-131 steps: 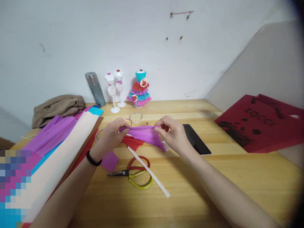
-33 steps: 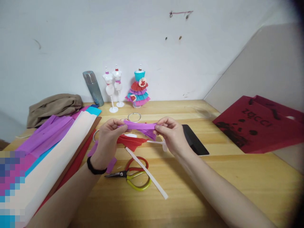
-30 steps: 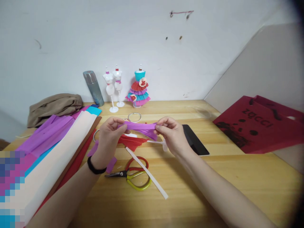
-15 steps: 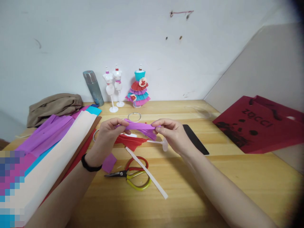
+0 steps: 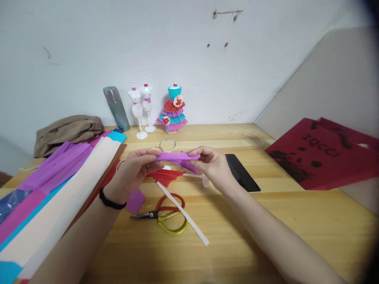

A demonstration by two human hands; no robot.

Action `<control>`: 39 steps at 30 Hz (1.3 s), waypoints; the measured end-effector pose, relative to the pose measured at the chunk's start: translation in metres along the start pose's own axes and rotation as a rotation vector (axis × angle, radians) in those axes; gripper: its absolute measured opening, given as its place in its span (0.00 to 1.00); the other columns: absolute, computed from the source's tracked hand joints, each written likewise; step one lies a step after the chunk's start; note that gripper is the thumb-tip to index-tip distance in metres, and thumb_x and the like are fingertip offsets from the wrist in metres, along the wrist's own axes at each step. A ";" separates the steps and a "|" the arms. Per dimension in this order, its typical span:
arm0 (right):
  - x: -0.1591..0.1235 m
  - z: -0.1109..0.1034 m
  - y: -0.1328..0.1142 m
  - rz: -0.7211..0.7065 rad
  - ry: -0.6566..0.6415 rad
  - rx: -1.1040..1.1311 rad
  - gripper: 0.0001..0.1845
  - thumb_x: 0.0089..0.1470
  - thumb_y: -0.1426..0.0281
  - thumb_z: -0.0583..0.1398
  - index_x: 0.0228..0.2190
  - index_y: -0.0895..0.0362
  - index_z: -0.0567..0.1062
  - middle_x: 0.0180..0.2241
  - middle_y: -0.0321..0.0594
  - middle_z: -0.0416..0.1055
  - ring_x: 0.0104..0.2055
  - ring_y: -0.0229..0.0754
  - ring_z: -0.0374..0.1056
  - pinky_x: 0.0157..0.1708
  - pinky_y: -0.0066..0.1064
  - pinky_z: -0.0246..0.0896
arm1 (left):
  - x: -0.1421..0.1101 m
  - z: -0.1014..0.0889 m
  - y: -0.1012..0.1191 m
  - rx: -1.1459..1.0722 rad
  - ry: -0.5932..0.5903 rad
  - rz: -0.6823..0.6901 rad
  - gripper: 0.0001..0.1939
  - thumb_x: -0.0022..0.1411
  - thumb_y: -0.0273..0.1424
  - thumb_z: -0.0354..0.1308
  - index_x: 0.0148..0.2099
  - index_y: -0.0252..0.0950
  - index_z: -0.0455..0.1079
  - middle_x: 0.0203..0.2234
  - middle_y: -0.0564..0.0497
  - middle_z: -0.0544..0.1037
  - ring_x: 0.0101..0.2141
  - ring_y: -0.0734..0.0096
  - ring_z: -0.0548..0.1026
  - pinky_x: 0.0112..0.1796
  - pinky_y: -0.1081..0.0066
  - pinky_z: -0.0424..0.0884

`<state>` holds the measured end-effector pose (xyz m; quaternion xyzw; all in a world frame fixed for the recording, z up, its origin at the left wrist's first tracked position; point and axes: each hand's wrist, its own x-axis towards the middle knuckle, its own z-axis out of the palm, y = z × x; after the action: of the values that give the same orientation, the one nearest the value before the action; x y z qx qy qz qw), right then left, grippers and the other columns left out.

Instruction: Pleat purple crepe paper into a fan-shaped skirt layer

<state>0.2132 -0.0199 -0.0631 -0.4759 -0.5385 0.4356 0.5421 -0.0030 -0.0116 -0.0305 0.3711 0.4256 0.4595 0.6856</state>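
Three mannequins [image 5: 174,107] stand at the back of our worktop [image 5: 189,266] in the head view. Nearer us, a white strip [image 5: 184,214] lies across the scissors [image 5: 154,215]; red paper [image 5: 166,176] sits just beyond them, a tablet [image 5: 242,173] to the right. Above the red paper we stretch purple paper [image 5: 177,157], left hand's [image 5: 136,166] fingers pinching one end, right hand's [image 5: 214,167] fingers the other.

Scissors [image 5: 153,215]: dark blades, one red handle, one yellow
Strip [image 5: 189,221] across scissors: white
Held paper [image 5: 177,157] beyond scissors: purple
Bag [image 5: 328,165] right of scissors: red, black blotches
Dress [image 5: 173,106] beyond scissors: turquoise bodice; red, purple, turquoise, pink tiers
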 end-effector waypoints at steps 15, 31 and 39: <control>0.003 -0.003 -0.001 0.121 0.076 0.223 0.12 0.30 0.72 0.69 0.24 0.57 0.77 0.19 0.31 0.70 0.21 0.32 0.62 0.24 0.27 0.58 | 0.001 0.002 -0.013 0.549 -0.027 0.562 0.12 0.48 0.25 0.65 0.38 0.34 0.74 0.36 0.48 0.79 0.35 0.68 0.76 0.35 0.70 0.72; 0.000 -0.003 -0.005 0.060 0.031 0.136 0.11 0.34 0.67 0.69 0.24 0.56 0.76 0.23 0.33 0.70 0.25 0.35 0.64 0.29 0.31 0.60 | -0.001 -0.002 -0.007 0.964 0.011 1.005 0.04 0.53 0.23 0.61 0.31 0.37 0.73 0.42 0.47 0.78 0.44 0.64 0.75 0.44 0.66 0.70; -0.005 -0.005 -0.016 -0.063 0.011 -0.011 0.06 0.38 0.67 0.67 0.22 0.55 0.77 0.32 0.40 0.76 0.36 0.43 0.70 0.40 0.36 0.63 | -0.006 0.005 -0.001 0.535 -0.091 0.478 0.04 0.52 0.28 0.63 0.29 0.34 0.71 0.37 0.46 0.80 0.39 0.62 0.77 0.38 0.66 0.72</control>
<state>0.2170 -0.0283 -0.0478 -0.4639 -0.5525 0.4126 0.5561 0.0005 -0.0185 -0.0286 0.6465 0.4011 0.4620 0.4557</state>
